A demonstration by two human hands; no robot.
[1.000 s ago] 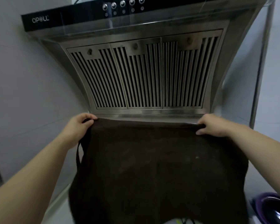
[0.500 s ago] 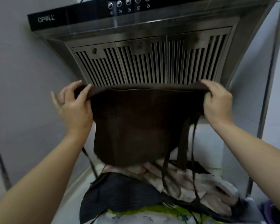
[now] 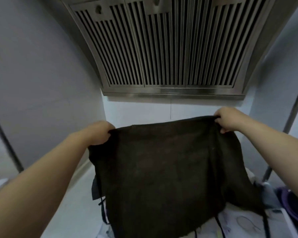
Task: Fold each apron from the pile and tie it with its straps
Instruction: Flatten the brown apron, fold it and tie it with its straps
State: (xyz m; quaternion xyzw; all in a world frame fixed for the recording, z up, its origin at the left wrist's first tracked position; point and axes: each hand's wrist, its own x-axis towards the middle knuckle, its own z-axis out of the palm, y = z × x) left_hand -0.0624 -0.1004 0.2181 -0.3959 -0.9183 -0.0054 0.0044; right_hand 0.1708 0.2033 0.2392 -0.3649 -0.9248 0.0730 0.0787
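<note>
A dark brown apron (image 3: 165, 170) is spread out in front of me, its top edge stretched between both hands and its body draped down over the pile. My left hand (image 3: 97, 133) grips the top left corner. My right hand (image 3: 230, 120) pinches the top right corner. Thin dark straps (image 3: 219, 225) hang from its lower edge. Under it lies the pile of aprons (image 3: 243, 222), showing a pale printed cloth; most of the pile is hidden by the brown apron.
A steel range hood (image 3: 163, 48) with slatted vents hangs on the wall close above the hands. Grey walls close in left and right. A metal pole (image 3: 289, 121) stands at right, a purple bowl (image 3: 292, 208) at the lower right edge.
Half a second ago the apron was held high in front of the hood with straps dangling. Both hands have come down and the apron now lies spread over the pile.
</note>
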